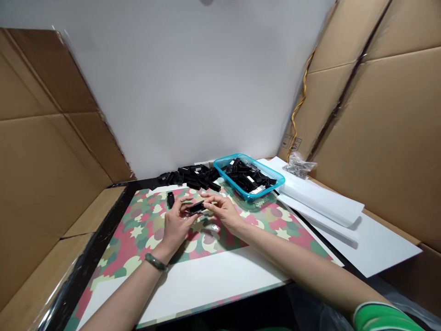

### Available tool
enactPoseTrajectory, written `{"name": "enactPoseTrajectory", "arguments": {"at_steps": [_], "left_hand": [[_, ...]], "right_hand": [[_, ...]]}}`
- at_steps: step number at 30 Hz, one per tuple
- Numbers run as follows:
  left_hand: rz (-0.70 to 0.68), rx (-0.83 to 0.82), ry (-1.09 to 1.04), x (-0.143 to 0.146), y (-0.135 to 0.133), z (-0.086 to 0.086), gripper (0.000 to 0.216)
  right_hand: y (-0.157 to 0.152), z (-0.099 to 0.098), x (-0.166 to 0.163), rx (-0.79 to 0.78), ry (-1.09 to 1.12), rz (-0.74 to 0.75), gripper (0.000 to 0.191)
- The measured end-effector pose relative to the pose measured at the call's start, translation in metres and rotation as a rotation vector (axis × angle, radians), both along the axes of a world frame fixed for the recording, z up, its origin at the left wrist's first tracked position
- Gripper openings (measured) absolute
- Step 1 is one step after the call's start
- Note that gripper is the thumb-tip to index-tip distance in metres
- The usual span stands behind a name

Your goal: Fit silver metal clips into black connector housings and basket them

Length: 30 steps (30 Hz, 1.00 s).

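Your left hand (177,223) and right hand (224,212) share one small black rectangular plastic part (196,208).
Fingertips of both hands are closed on its ends, holding it just above the pink-and-green camouflage mat (275,225) on the counter (103,236); a loose heap of black plastic parts (193,177) and a turquoise plastic basket (265,189) sit beyond.

black part (196,208); turquoise basket (275,180); mat (144,225) pink-green-cream star camouflage; green bracelet (155,262); brown cardboard (41,151).
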<state>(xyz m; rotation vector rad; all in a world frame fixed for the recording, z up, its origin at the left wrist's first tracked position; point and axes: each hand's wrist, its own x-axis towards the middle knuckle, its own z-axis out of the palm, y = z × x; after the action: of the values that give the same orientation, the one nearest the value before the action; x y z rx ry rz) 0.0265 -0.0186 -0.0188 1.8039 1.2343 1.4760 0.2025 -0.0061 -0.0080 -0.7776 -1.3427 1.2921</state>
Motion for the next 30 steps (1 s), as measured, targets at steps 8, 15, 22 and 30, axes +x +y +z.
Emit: {"name": "enactPoseTrajectory", "arguments": {"at_steps": [8,15,22,30], "left_hand": [[-0.006,0.010,-0.019,0.014,-0.005,-0.003,0.013],[-0.014,0.040,0.007,0.014,-0.006,-0.002,0.008],[-0.019,0.051,0.016,0.016,-0.007,-0.001,0.007],[0.016,0.065,0.028,0.015,-0.007,-0.005,0.011]], "right_hand": [[-0.005,-0.008,-0.011,0.052,-0.047,-0.017,0.030],[-0.006,-0.010,-0.012,0.019,-0.031,-0.004,0.031],[-0.005,-0.013,-0.014,0.047,-0.017,-0.020,0.027],[-0.006,-0.017,-0.014,0.073,-0.053,-0.043,0.023]]}}
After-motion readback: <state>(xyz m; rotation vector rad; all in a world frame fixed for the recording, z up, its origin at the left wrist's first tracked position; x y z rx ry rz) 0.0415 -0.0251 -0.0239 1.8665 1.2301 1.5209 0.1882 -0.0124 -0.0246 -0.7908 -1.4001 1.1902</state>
